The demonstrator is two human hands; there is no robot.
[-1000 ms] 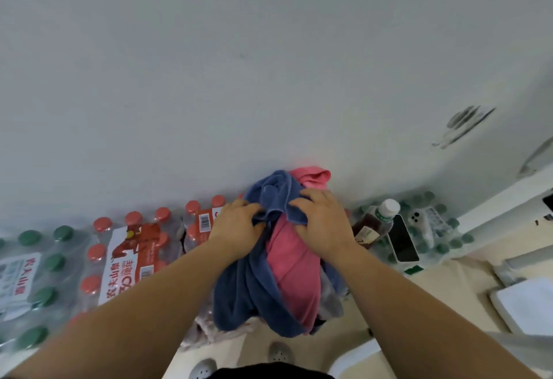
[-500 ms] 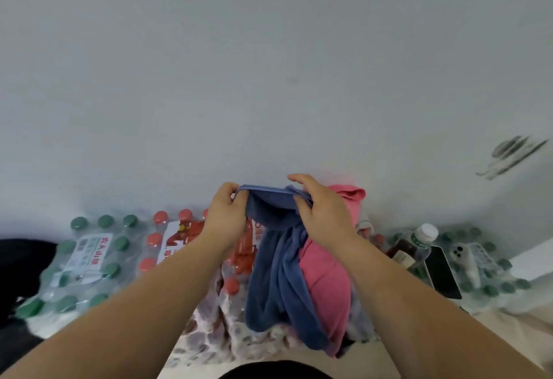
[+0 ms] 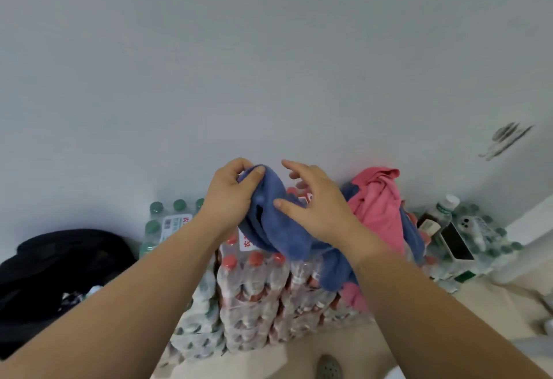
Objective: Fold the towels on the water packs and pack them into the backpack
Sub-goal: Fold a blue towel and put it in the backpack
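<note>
Left hand has its fingers curled tight round the top of the blue towel, lifting it off the packs. Right hand is spread wide, thumb pressing the cloth, gripping nothing. The blue towel hangs bunched between them, and the pink towel sits crumpled just right of it on the same packs.

Early days, I'd say: neither towel is folded, and the backpack lies well off to the left with no towel visible in it.

The red-cap pack's white label shows red Chinese characters, half covered and unreadable. The green-cap label carries a barcode.
</note>
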